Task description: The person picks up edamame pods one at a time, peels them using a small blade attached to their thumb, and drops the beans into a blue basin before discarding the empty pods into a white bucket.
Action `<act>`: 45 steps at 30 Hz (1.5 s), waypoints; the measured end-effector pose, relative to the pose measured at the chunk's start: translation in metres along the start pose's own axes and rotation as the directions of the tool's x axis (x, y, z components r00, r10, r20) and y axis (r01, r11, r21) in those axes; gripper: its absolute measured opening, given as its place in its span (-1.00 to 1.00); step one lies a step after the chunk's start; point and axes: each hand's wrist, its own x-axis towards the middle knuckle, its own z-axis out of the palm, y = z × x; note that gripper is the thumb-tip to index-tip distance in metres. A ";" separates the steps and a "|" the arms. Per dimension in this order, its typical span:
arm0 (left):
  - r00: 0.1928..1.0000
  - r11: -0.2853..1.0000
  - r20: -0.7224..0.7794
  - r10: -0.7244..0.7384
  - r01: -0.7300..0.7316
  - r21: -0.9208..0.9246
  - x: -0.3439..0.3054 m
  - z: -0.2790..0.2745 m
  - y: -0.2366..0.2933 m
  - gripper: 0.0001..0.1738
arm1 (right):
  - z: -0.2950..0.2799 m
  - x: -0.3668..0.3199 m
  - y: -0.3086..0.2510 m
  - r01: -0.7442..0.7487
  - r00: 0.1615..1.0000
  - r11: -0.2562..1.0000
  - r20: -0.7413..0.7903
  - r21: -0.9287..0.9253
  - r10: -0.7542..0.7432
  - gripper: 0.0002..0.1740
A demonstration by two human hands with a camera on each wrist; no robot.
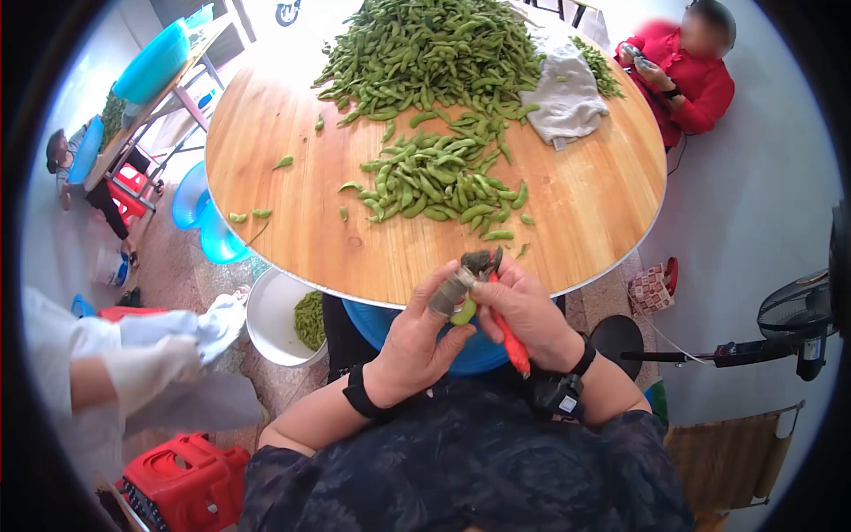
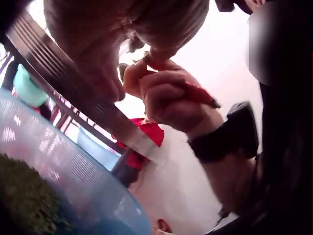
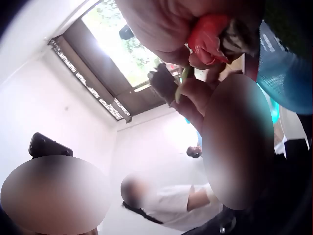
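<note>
My left hand [image 1: 417, 341] pinches a green soybean pod [image 1: 463, 312] just past the near edge of the round wooden table [image 1: 275, 213]. A greyish wrap [image 1: 449, 293] covers one of its fingers. Close against it, my right hand [image 1: 530, 310] grips a red-handled tool [image 1: 510, 341]; its working end is hidden among the fingers. A dark covering [image 1: 481, 261] shows at the meeting fingertips. The right wrist view shows the pod [image 3: 182, 85] between the hands. Ahead lie a small pile of pods [image 1: 434, 182] and a large mound [image 1: 434, 53].
Below the table edge stand a blue basin [image 1: 372, 321] and a white tub [image 1: 268, 328] with green pieces. A white cloth [image 1: 567, 93] lies beside the mound. A person in red [image 1: 700, 84] sits at the right, a gloved person [image 1: 151, 372] is at the left, and a fan [image 1: 798, 310] stands right.
</note>
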 end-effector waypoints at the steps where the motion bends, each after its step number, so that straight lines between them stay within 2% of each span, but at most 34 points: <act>1: 1.000 1.000 0.006 -0.011 0.011 0.007 -0.003 -0.002 -0.002 -0.55 | 0.004 -0.002 0.006 -0.047 0.998 0.998 0.051 0.050 0.044 -0.72; 3: 0.993 0.999 0.111 0.040 -0.041 0.010 -0.011 -0.005 -0.006 -0.54 | 0.007 -0.006 0.014 -0.106 0.990 0.988 0.104 0.110 0.095 -0.73; 4: 0.993 0.995 0.070 0.098 -0.096 -0.031 -0.011 -0.004 -0.007 -0.56 | 0.008 -0.007 0.016 -0.126 0.987 0.984 0.111 0.126 0.112 -0.76; 5: 0.994 0.996 0.069 0.087 -0.086 -0.023 -0.011 -0.007 -0.009 -0.56 | 0.009 -0.008 0.017 -0.144 0.984 0.980 0.122 0.139 0.127 -0.79; 7: 0.998 0.991 -0.049 0.035 -0.041 -0.124 -0.010 -0.017 -0.008 -0.66 | 0.005 -0.011 0.017 -0.139 0.987 0.987 0.095 0.082 0.131 -0.80; 8: 0.974 0.916 0.031 -0.226 0.223 -0.334 -0.015 -0.023 0.002 -0.79 | 0.002 -0.013 0.017 -0.127 0.990 0.992 0.058 0.018 0.126 -0.81; 9: 0.973 0.917 0.025 -0.231 0.227 -0.327 -0.016 -0.027 0.003 -0.79 | 0.000 -0.015 0.018 -0.131 0.989 0.991 0.067 0.019 0.129 -0.81; 10: 0.905 0.804 0.157 -0.396 0.424 -0.418 -0.018 -0.032 0.003 -0.81 | -0.001 -0.020 0.020 0.056 0.995 0.984 0.092 -0.170 -0.041 -0.81; 11: 0.796 0.642 0.304 -0.523 0.602 -0.475 -0.019 -0.033 0.003 -0.80 | -0.002 -0.023 0.022 0.240 0.969 0.908 0.144 -0.344 -0.202 -0.80; 12: 0.793 0.579 0.349 -0.500 0.605 -0.546 -0.018 -0.031 0.005 -0.78 | 0.001 -0.028 0.012 0.183 0.980 0.877 0.154 -0.444 -0.127 -0.79; 13: 0.789 0.574 0.356 -0.500 0.610 -0.546 -0.020 -0.029 0.004 -0.78 | -0.001 -0.026 0.013 0.177 0.981 0.879 0.146 -0.442 -0.124 -0.79; 15: 0.743 0.426 0.442 -0.503 0.657 -0.622 -0.026 -0.027 -0.003 -0.78 | -0.002 -0.020 0.020 0.253 0.965 0.812 0.194 -0.526 -0.175 -0.70; 16: 0.696 0.385 0.473 -0.540 0.704 -0.597 -0.029 -0.028 -0.007 -0.77 | -0.004 -0.017 0.025 0.269 0.962 0.796 0.193 -0.542 -0.193 -0.69; 17: 0.691 0.381 0.479 -0.542 0.709 -0.593 -0.030 -0.030 -0.008 -0.77 | -0.006 -0.015 0.027 0.263 0.964 0.800 0.187 -0.539 -0.191 -0.69; 19: 0.588 0.360 0.563 -0.581 0.806 -0.470 -0.027 -0.037 -0.006 -0.76 | -0.010 -0.011 0.027 0.242 0.963 0.745 0.251 -0.621 -0.104 -0.81; 20: 0.574 0.402 0.557 -0.600 0.819 -0.409 -0.029 -0.038 -0.006 -0.74 | -0.008 -0.011 0.025 0.236 0.964 0.750 0.248 -0.617 -0.100 -0.81; 21: 0.568 0.398 0.561 -0.603 0.823 -0.406 -0.031 -0.037 -0.007 -0.74 | -0.003 -0.011 0.018 0.108 0.974 0.823 0.223 -0.557 0.023 -0.83; 22: 0.580 0.390 0.568 -0.584 0.814 -0.430 -0.034 -0.035 -0.010 -0.74 | -0.001 -0.010 0.015 -0.026 0.967 0.871 0.209 -0.491 0.146 -0.84; 24: 0.589 0.378 0.574 -0.569 0.807 -0.453 -0.037 -0.033 -0.009 -0.74 | 0.000 -0.010 0.019 -0.060 0.960 0.890 0.219 -0.452 0.176 -0.85; 25: 0.628 0.410 0.536 -0.564 0.777 -0.478 -0.037 -0.030 -0.007 -0.75 | 0.000 -0.009 0.020 -0.091 0.952 0.904 0.230 -0.417 0.202 -0.87; 26: 0.667 0.443 0.496 -0.557 0.743 -0.502 -0.037 -0.028 -0.005 -0.75 | 0.001 -0.009 0.021 -0.095 0.951 0.905 0.232 -0.414 0.206 -0.87; 27: 0.664 0.440 0.495 -0.560 0.745 -0.501 -0.037 -0.026 -0.005 -0.75 | 0.002 -0.009 0.021 -0.100 0.948 0.898 0.233 -0.428 0.217 -0.88; 29: 0.750 0.627 0.434 -0.499 0.658 -0.416 -0.039 -0.024 -0.008 -0.76 | 0.003 -0.010 0.022 -0.107 0.945 0.891 0.234 -0.441 0.229 -0.90; 33: 0.771 0.732 0.427 -0.473 0.613 -0.296 -0.044 -0.022 -0.015 -0.82 | 0.001 -0.010 0.027 -0.013 0.960 0.862 0.235 -0.507 0.152 -0.93; 34: 0.839 0.885 0.361 -0.407 0.460 -0.073 -0.043 -0.022 -0.011 -0.85 | 0.000 -0.011 0.028 0.036 0.964 0.842 0.240 -0.538 0.111 -0.93; 35: 0.894 0.947 0.318 -0.315 0.274 0.168 -0.041 -0.022 -0.008 -0.86 | 0.000 -0.011 0.028 0.034 0.965 0.843 0.237 -0.537 0.112 -0.93; 36: 0.893 0.947 0.320 -0.315 0.274 0.168 -0.039 -0.022 -0.005 -0.86 | 0.001 -0.011 0.029 0.035 0.969 0.829 0.221 -0.558 0.109 -0.94; 38: 0.965 0.952 0.243 -0.099 0.020 0.306 -0.035 -0.020 0.000 -0.83 | 0.003 -0.010 0.029 0.033 0.974 0.816 0.202 -0.577 0.103 -0.94; 40: 0.968 0.960 0.234 -0.095 0.026 0.279 -0.039 -0.018 -0.008 -0.83 | 0.006 -0.007 0.028 -0.094 0.963 0.860 0.172 -0.502 0.206 -0.92; 41: 0.970 0.967 0.224 -0.091 0.033 0.253 -0.041 -0.019 -0.010 -0.83 | 0.005 -0.007 0.031 -0.095 0.964 0.861 0.170 -0.500 0.205 -0.92; 42: 0.970 0.967 0.226 -0.091 0.032 0.253 -0.040 -0.023 -0.009 -0.83 | 0.003 -0.006 0.037 -0.099 0.953 0.910 0.225 -0.402 0.204 -0.90; 43: 0.882 0.927 0.333 -0.335 0.372 -0.053 -0.039 -0.028 -0.007 -0.80 | 0.002 -0.006 0.040 -0.109 0.940 0.948 0.278 -0.299 0.196 -0.86; 44: 0.714 0.677 0.500 -0.490 0.673 -0.298 -0.039 -0.033 -0.006 -0.77 | 0.002 -0.007 0.040 -0.111 0.940 0.949 0.278 -0.296 0.197 -0.86; 45: 0.711 0.675 0.500 -0.494 0.676 -0.295 -0.041 -0.035 -0.012 -0.77 | 0.004 -0.007 0.037 -0.198 0.918 0.958 0.303 -0.210 0.256 -0.85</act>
